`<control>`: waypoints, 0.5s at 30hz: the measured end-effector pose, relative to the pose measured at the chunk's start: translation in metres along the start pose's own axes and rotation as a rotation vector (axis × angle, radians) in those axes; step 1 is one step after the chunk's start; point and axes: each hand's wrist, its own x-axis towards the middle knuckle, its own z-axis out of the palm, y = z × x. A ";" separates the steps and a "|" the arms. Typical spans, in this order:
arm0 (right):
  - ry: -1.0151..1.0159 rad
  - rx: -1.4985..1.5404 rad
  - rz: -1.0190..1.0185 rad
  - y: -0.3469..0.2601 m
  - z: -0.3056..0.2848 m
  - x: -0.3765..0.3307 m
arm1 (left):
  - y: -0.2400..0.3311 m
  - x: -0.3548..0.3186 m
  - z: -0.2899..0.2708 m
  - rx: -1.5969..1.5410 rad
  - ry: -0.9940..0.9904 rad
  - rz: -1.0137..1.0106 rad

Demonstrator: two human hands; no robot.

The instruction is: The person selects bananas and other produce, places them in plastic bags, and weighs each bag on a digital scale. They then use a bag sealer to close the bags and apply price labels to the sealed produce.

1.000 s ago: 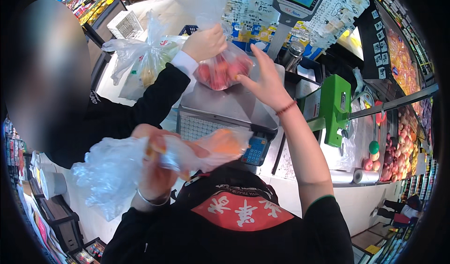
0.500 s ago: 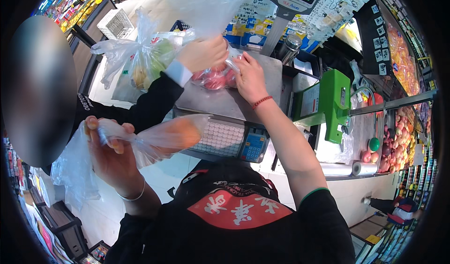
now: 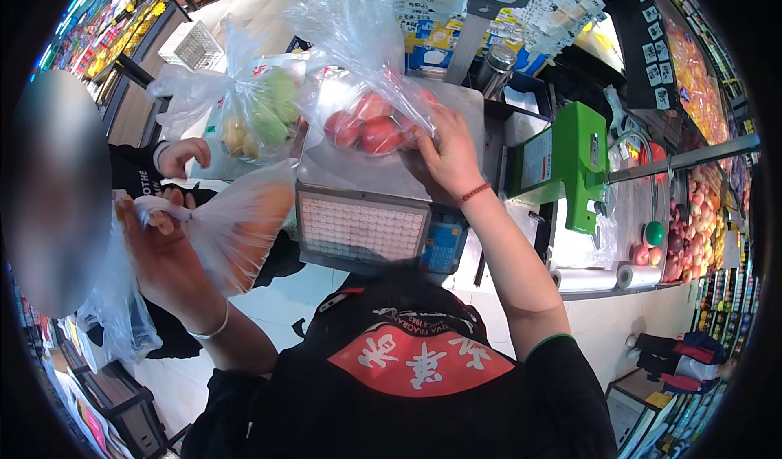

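Note:
My left hand (image 3: 163, 243), raised at the left, is closed on the gathered neck of a clear plastic bag. Something large and orange hangs inside this bag (image 3: 257, 202). On the metal plate of a weighing scale (image 3: 314, 166) lies another clear bag, holding several round red fruits or tomatoes (image 3: 379, 133). My right hand (image 3: 452, 151) grips this second bag by its right side, while its loose top stands up above the fruit. Another person's hand (image 3: 183, 158) is near my left hand, apart from the bag of red produce.
A tied bag of green and yellow produce (image 3: 273, 105) sits left of the scale. The scale's display post (image 3: 472, 43) rises behind its plate, beside a steel flask (image 3: 495, 68). To the right stands a green bag-sealing device (image 3: 582, 166); plastic rolls (image 3: 638, 276) lie beyond.
The other person's hand has let go of the bag of red produce and drawn back left. My left hand has moved slightly left and down with its bag. My right hand stays on the red produce bag.

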 end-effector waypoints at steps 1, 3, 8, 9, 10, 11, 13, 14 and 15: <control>-0.039 -0.010 0.040 -0.001 -0.002 -0.004 | -0.001 0.006 -0.008 -0.018 -0.039 0.006; -0.040 0.007 0.080 -0.006 -0.008 -0.010 | -0.004 0.010 -0.014 0.021 0.029 0.012; 0.040 0.050 0.151 -0.015 -0.024 -0.038 | -0.010 0.019 -0.030 0.008 -0.039 -0.001; 0.077 0.035 0.144 -0.012 -0.029 -0.052 | -0.011 0.020 -0.031 0.006 -0.022 -0.008; 0.107 0.022 0.136 -0.011 -0.035 -0.066 | -0.011 0.019 -0.035 0.007 0.002 -0.015; 0.152 0.021 0.177 -0.014 -0.042 -0.081 | -0.012 0.019 -0.038 0.019 0.011 -0.012; 0.202 0.084 0.340 -0.006 -0.044 -0.121 | -0.007 0.020 -0.040 0.052 0.035 0.006; 0.212 0.138 0.469 0.000 -0.042 -0.145 | -0.009 0.021 -0.034 0.116 0.090 0.023; 0.224 0.188 0.588 0.012 -0.036 -0.174 | -0.012 0.022 -0.024 0.179 0.142 0.035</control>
